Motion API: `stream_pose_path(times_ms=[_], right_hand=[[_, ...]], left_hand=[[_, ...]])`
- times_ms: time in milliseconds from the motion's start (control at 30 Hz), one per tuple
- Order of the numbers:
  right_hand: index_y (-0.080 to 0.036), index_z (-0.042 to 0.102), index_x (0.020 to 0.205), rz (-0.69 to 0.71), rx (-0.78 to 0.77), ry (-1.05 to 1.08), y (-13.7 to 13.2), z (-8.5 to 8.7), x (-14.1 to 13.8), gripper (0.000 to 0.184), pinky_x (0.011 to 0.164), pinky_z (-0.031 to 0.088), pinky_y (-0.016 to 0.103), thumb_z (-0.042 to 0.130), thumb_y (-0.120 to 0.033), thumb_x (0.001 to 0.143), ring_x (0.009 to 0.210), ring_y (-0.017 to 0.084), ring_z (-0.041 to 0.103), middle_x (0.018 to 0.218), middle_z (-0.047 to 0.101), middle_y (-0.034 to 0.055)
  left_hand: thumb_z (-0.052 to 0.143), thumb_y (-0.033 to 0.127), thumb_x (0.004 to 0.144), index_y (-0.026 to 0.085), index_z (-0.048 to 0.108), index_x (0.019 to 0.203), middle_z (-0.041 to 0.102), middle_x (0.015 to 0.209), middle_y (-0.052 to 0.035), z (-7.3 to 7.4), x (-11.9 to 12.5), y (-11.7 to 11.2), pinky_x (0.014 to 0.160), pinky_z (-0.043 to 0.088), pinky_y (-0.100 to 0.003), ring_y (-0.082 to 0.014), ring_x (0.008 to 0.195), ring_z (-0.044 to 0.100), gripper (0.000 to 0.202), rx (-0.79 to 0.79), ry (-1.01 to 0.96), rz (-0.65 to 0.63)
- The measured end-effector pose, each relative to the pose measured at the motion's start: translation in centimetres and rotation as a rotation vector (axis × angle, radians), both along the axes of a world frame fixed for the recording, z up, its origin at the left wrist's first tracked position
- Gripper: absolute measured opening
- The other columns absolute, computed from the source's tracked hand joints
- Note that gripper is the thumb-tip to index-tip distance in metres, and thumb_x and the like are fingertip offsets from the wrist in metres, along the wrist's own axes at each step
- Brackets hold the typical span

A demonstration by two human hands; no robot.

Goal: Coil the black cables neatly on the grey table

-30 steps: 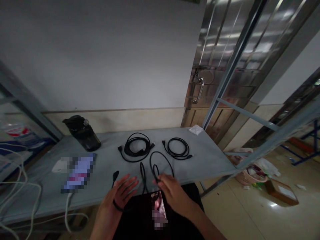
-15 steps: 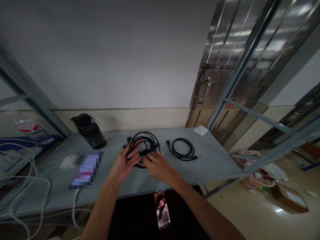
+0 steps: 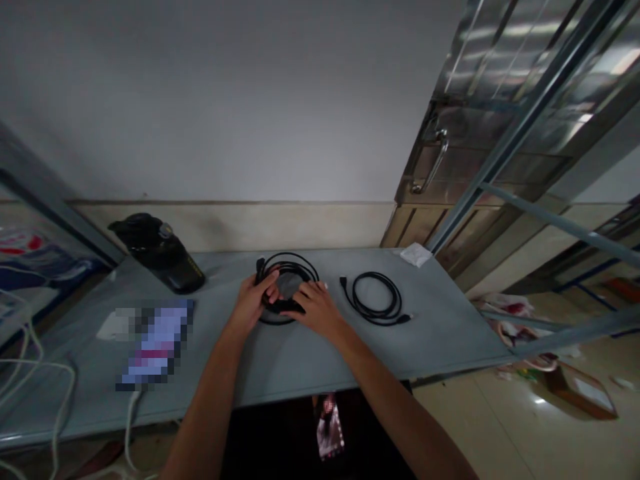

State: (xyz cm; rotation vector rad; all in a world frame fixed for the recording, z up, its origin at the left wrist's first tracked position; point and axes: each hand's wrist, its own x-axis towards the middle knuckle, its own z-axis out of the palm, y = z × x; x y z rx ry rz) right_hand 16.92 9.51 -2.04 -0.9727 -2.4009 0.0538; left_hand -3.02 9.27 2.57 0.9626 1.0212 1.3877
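Bottle point(image 3: 163, 257) and phone point(image 3: 157, 343): on the worktop point(image 3: 275, 367), well left of both hands; the phone is blurred over on my feed.
Left hand point(image 3: 253, 300): I have it closed on the left side of the held coil, thumb lying across the black cable.
Held coil point(image 3: 295, 267): directly between the two hands, its far edge beyond the fingers. It is a ring, so I read no long axis; one plug point(image 3: 261, 263) sticks out at the far left, just past the left thumb. I cannot tell whether it is lifted off the worktop.
Right hand point(image 3: 317, 303): curled over the near right side of the ring, gripping it. The hands face each other across the ring, about equally close to it.
Second coil point(image 3: 376, 315): to the right of the right hand, apart from it, flat on the worktop; the right hand is nearer. Its ends point far left and near right.
Tissue point(image 3: 416, 255): far right corner, beyond the second coil.
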Motion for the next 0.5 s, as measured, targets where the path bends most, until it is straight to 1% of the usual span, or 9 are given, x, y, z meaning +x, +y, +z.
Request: stream_pose_path(times_ms=[67,133,167,233,300,433,500], right_hand=[[-0.023,0.076,0.11,-0.029,-0.029,0.045,0.0,0.2,0.3,0.027,0.105,0.046,0.046,0.08,-0.049,0.107,0.118,0.029,0.061,0.121,0.071,0.0108],[-0.024,0.074,0.112,-0.057,-0.059,0.108,-0.2,0.4,0.6,0.016,0.11,0.043,0.049,0.083,-0.035,0.105,0.126,0.031,0.056,0.131,0.068,0.0109],[-0.025,0.073,0.113,-0.067,-0.073,0.146,-0.2,0.5,0.7,0.014,0.113,0.042,0.05,0.083,-0.028,0.103,0.131,0.032,0.054,0.137,0.066,0.0108],[-0.026,0.072,0.113,-0.085,-0.098,0.236,-0.2,0.4,0.9,0.019,0.116,0.041,0.051,0.081,-0.017,0.1,0.137,0.032,0.051,0.146,0.062,0.0102],[-0.027,0.072,0.111,-0.113,-0.123,0.333,-0.1,0.1,1.0,0.023,0.12,0.04,0.052,0.077,-0.01,0.097,0.143,0.032,0.049,0.152,0.058,0.0095],[-0.027,0.072,0.107,-0.152,-0.211,0.465,0.9,-1.0,1.2,0.034,0.127,0.039,0.056,0.067,0.002,0.089,0.153,0.032,0.045,0.159,0.051,0.0107],[-0.026,0.071,0.105,-0.148,-0.275,0.498,1.5,-1.5,1.3,0.039,0.128,0.041,0.054,0.062,0.005,0.084,0.153,0.03,0.047,0.156,0.052,0.0118]], left_hand=[[0.094,0.048,0.081,0.019,0.074,0.092,0.05,0.057,0.0083,-0.4,-0.2,0.2,0.059,0.052,-0.029,-0.013,0.051,0.055,0.036,0.023,0.075,0.098],[0.089,0.047,0.083,0.021,0.076,0.097,0.055,0.06,0.0063,-0.8,-0.5,0.4,0.058,0.048,-0.029,-0.0154,0.055,0.058,0.033,0.067,0.21,0.231],[0.086,0.047,0.085,0.021,0.077,0.101,0.057,0.062,0.0054,-1.1,-0.7,0.5,0.06,0.048,-0.03,-0.0162,0.057,0.059,0.033,0.095,0.299,0.3],[0.081,0.047,0.088,0.02,0.08,0.108,0.063,0.069,0.0029,-1.7,-1.0,0.8,0.068,0.05,-0.031,-0.0184,0.065,0.062,0.034,0.145,0.464,0.408],[0.078,0.046,0.089,0.018,0.081,0.114,0.069,0.079,-0.0003,-2.3,-1.2,1.0,0.081,0.055,-0.035,-0.0219,0.077,0.067,0.038,0.165,0.573,0.474],[0.077,0.044,0.088,0.016,0.076,0.131,0.076,0.098,-0.0059,-3.5,-1.2,1.2,0.103,0.058,-0.045,-0.0298,0.099,0.074,0.051,0.147,0.733,0.531],[0.077,0.041,0.088,0.016,0.073,0.135,0.078,0.111,-0.0108,-4.1,-1.2,1.3,0.112,0.056,-0.049,-0.0331,0.112,0.075,0.054,0.154,0.788,0.54]])
